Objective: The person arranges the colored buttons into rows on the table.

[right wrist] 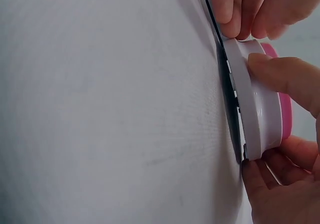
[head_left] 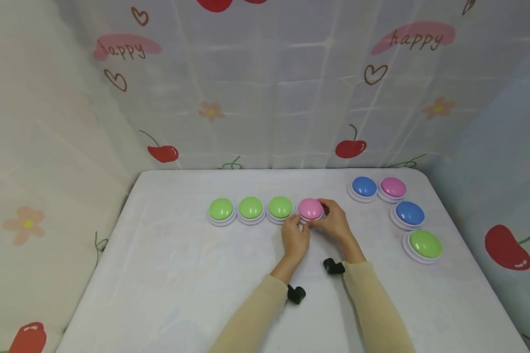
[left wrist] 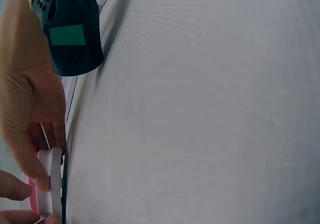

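Note:
Both hands are at a pink push button (head_left: 310,209) with a white round base, at the right end of a row on the table. My left hand (head_left: 296,239) holds the base's near left side; its thumb (left wrist: 35,171) lies on the white rim. My right hand (head_left: 334,221) grips the base from the right, thumb (right wrist: 285,79) in front and fingers (right wrist: 280,179) round the side. Against the table, the base's underside shows a small dark gap in the right wrist view. Left of it stand three green buttons (head_left: 280,208), side by side.
At the right of the white table (head_left: 168,274) stand two blue buttons (head_left: 364,187), another pink button (head_left: 393,187) and a green button (head_left: 426,244). A printed curtain (head_left: 274,98) hangs behind the table. Black wrist cameras (head_left: 297,294) sit at both sleeves.

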The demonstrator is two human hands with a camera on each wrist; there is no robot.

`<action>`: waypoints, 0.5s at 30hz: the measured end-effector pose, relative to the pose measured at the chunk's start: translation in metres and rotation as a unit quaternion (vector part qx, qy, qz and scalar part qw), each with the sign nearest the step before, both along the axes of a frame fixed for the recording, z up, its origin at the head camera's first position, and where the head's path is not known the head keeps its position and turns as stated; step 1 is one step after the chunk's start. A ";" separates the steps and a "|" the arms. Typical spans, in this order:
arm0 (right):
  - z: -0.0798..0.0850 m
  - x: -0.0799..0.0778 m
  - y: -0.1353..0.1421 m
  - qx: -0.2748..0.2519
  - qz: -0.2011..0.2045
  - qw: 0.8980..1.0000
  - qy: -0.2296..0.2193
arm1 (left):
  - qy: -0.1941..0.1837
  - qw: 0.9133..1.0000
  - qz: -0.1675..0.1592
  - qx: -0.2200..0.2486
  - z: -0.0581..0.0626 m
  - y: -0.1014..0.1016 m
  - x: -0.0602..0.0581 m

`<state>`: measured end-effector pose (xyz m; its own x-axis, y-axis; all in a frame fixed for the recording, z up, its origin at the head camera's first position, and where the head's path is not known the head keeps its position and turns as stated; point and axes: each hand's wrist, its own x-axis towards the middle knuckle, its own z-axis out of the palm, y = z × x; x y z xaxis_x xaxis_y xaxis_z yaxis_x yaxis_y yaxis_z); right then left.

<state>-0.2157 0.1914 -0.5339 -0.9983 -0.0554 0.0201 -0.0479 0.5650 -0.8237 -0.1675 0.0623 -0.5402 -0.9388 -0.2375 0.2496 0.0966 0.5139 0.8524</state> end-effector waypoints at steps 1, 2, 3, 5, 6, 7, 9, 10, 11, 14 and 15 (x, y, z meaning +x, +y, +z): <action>0.000 0.000 0.000 0.001 -0.001 1.000 -0.001 | -0.004 1.000 -0.002 0.001 0.000 0.000 0.000; 0.000 0.000 0.000 0.002 0.000 1.000 -0.002 | -0.008 1.000 -0.004 0.002 0.001 0.000 0.001; 0.000 0.000 0.000 0.002 0.001 1.000 -0.004 | -0.010 1.000 -0.005 0.002 0.001 0.001 0.001; 0.000 -0.001 0.000 0.005 0.002 1.000 -0.010 | -0.014 1.000 -0.007 0.001 0.001 0.001 0.002; -0.001 -0.001 0.000 0.006 0.003 1.000 -0.013 | -0.016 1.000 -0.008 0.002 0.001 0.001 0.002; 0.000 -0.001 0.000 0.007 0.005 1.000 -0.014 | -0.018 1.000 -0.009 0.004 0.001 0.001 0.002; -0.001 -0.002 0.000 0.010 0.008 1.000 -0.019 | -0.020 1.000 -0.010 0.006 0.001 0.001 0.002; -0.001 -0.002 0.000 0.011 0.009 1.000 -0.020 | -0.023 1.000 -0.010 0.009 0.001 0.001 0.002; -0.001 -0.002 0.000 0.013 0.010 1.000 -0.023 | -0.025 1.000 -0.010 0.010 0.001 0.001 0.002; 0.000 -0.003 0.001 0.016 0.013 0.999 -0.035 | -0.029 0.999 -0.010 0.010 0.001 0.001 0.001; 0.001 -0.002 0.001 0.018 0.014 0.999 -0.041 | -0.029 0.999 -0.011 0.009 0.001 0.001 0.002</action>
